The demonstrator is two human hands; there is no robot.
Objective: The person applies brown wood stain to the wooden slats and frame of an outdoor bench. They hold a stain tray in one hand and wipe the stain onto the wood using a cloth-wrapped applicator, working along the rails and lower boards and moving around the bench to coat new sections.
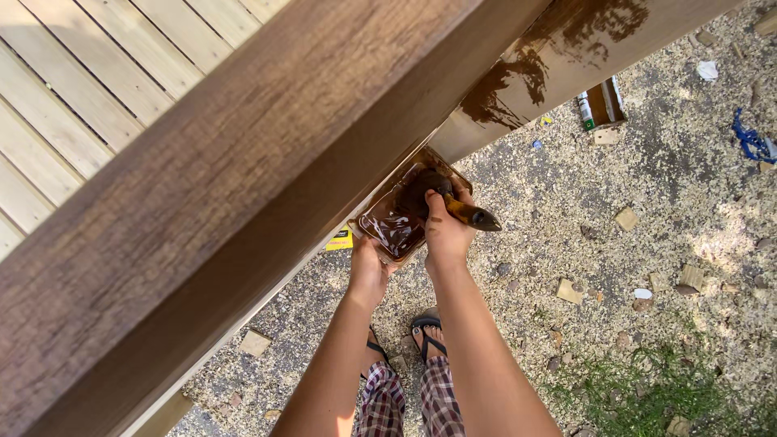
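Note:
My right hand grips a paintbrush by its stained handle, with the bristles dipped into a small tray of dark brown stain. My left hand holds that tray from underneath at its near edge. The tray sits just below a wide brown-stained wooden rail that runs diagonally across the view and hides the tray's far corner. Both arms reach forward from the bottom of the view.
A lower board with wet stain patches runs under the rail at upper right. Pale unstained deck boards lie at upper left. Below is gravel with wood offcuts, a small tube, blue scrap, grass and my sandalled feet.

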